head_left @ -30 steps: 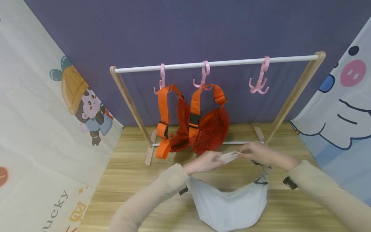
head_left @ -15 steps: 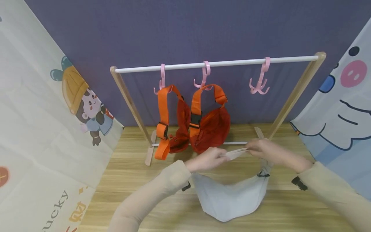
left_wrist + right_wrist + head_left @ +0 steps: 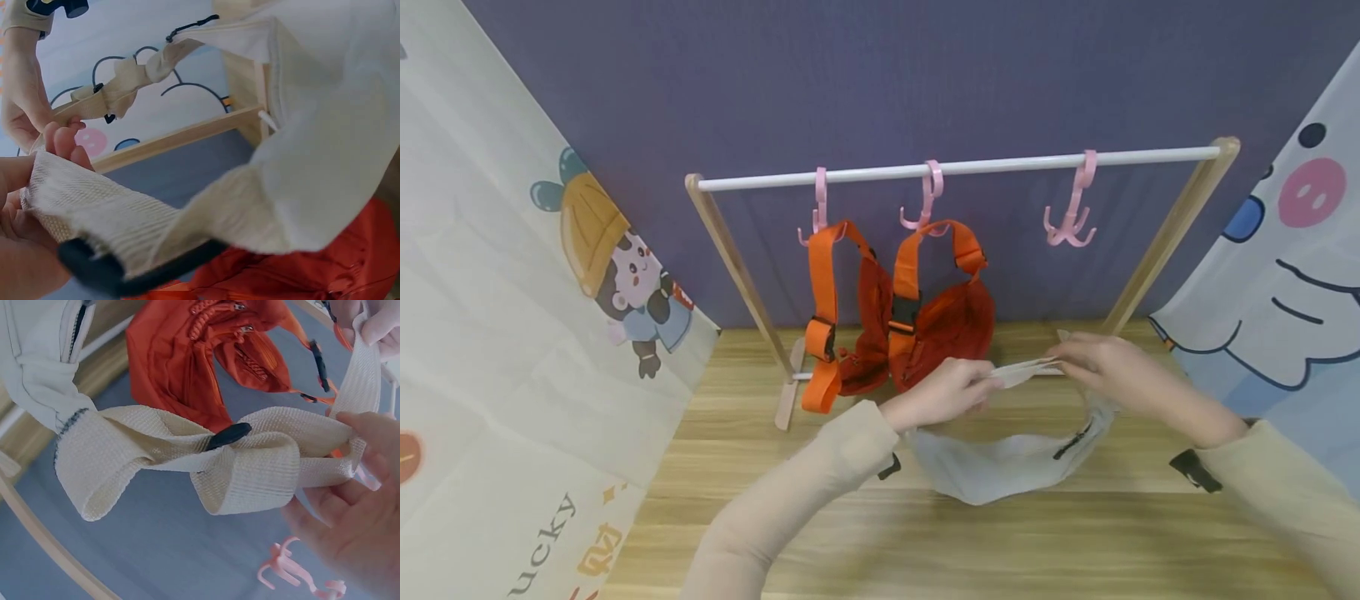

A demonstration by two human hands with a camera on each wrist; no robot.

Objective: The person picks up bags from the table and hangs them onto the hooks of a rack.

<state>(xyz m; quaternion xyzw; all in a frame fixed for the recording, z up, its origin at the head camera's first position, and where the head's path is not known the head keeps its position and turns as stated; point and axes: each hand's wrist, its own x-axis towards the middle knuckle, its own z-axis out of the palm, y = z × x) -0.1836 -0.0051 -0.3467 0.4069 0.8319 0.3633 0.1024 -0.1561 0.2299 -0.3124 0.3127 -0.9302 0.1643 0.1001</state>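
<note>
A white waist bag (image 3: pixel 1000 471) hangs by its cream webbing strap (image 3: pixel 1019 373) from my two hands, a little above the floor. My left hand (image 3: pixel 947 393) pinches one part of the strap between thumb and fingers. Further right, my right hand (image 3: pixel 1112 373) grips another part, so the strap stretches between them. In the right wrist view the strap (image 3: pixel 262 465) loops and folds around a black buckle piece beside my right hand (image 3: pixel 347 519). The left wrist view shows the bag's white body (image 3: pixel 337 112) close up, with my left fingers (image 3: pixel 59 142) on the webbing.
Behind the hands stands a rack with a white rail (image 3: pixel 1000 167) and wooden legs. Two orange-red bags (image 3: pixel 951 333) hang from pink hooks on its left and middle. A third pink hook (image 3: pixel 1070 218), at the right, carries nothing. Printed curtains (image 3: pixel 512 275) flank both sides.
Both hands have risen and moved right, toward the rack, carrying the white waist bag up with them. The orange-red bags and the hooks stay where they were.
</note>
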